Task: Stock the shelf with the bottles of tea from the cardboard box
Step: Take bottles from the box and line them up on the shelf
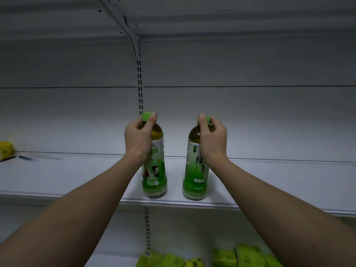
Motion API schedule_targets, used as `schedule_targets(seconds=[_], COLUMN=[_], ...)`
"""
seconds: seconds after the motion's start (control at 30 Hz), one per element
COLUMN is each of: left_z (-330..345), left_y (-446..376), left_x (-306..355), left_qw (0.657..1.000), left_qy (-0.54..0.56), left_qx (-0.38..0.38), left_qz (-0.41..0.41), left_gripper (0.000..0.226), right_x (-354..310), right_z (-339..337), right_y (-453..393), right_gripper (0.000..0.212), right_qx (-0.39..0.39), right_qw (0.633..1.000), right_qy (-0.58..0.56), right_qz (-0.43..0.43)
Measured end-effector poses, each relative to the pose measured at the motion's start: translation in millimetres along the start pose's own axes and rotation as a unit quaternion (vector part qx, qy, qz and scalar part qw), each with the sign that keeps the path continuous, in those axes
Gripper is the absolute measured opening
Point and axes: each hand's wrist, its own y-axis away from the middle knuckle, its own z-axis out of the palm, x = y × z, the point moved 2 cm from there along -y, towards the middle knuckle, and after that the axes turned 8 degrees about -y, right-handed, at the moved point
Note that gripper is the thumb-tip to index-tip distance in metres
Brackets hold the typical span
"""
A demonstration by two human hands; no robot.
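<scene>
Two tea bottles stand upright near the shelf's (77, 176) front edge, left grip (138, 137) pinching the left bottle's (155, 170) cap, right grip (212, 139) pinching the right bottle's (194, 174).

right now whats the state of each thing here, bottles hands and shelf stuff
left bottle: upright near the shelf's front edge, capped
right bottle: upright near the front edge, capped
left hand: grips left bottle's cap
right hand: grips right bottle's cap
shelf: nearly bare
yellow-green packs: on the lower shelf
</scene>
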Motion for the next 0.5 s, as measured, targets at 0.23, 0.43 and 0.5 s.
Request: schedule_targets(seconds=[0.23,0.43,0.5], left_z=[17.8,20.9,17.1], left_y=[-30.7,-26.5,-20.3], left_x=[-34.1,-41.1,-42.1], left_qw=[1.000,0.999,0.998], left_qy=[0.005,0.007,-0.008], left_qx=[-0.018,-0.053,-0.066], left_qz=[0.003,-0.011,-0.021], left_gripper=[0.041,0.042,0.047], right_x=[28.3,35.4,46.9], right_z=[25.2,21.4,16.3], right_y=[-15.0,-3.2,11.0], right_gripper=[0.031,0.026,0.036], right_qx=[-0.030,-0.065,-0.089], right_qw=[0.999,0.997,0.991], right_qy=[0.025,-0.004,-0.009], right_qz=[-0.011,0.036,0.102])
